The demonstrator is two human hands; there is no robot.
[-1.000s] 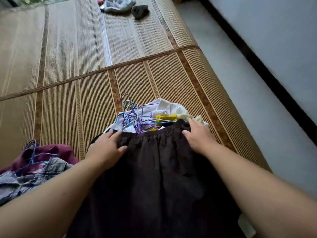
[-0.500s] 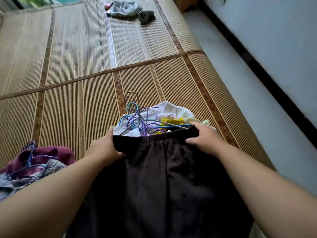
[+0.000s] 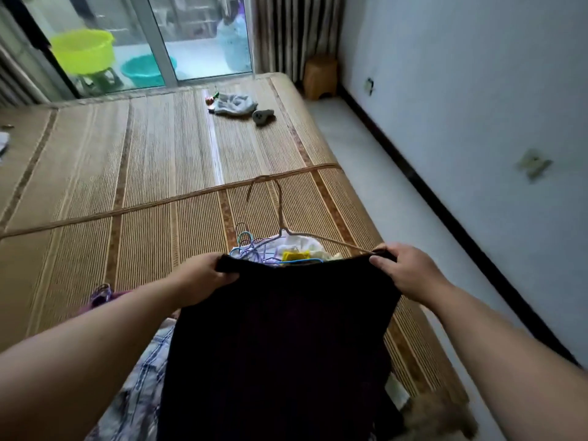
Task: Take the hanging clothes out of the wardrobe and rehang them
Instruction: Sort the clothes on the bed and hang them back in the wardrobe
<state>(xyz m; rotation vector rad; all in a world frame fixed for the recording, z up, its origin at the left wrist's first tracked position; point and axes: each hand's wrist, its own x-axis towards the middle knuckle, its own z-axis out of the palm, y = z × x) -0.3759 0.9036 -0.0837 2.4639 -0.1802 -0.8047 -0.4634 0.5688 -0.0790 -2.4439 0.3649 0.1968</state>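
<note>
Fabric of a dark skirt (image 3: 280, 338) is stretched between both hands above the bed (image 3: 95, 186), its waistband held level at the top. The left hand (image 3: 203, 278) is clenched on the waistband's left corner, fingers curled over the edge and thumb underneath. The right hand (image 3: 404, 268) is closed on the right corner, where the thin arm of a wire hanger (image 3: 280, 211) is also pinched; the hanger's hook rises tilted above the middle of the waistband. The skirt hangs down from the hands and is draped toward the camera, between the two forearms. Just beyond the waistband, a heap of coloured hangers (image 3: 251, 246) and light clothes (image 3: 302, 246) is seen on the woven bed mat. A plaid garment (image 3: 143, 393) lies under the left forearm.
</note>
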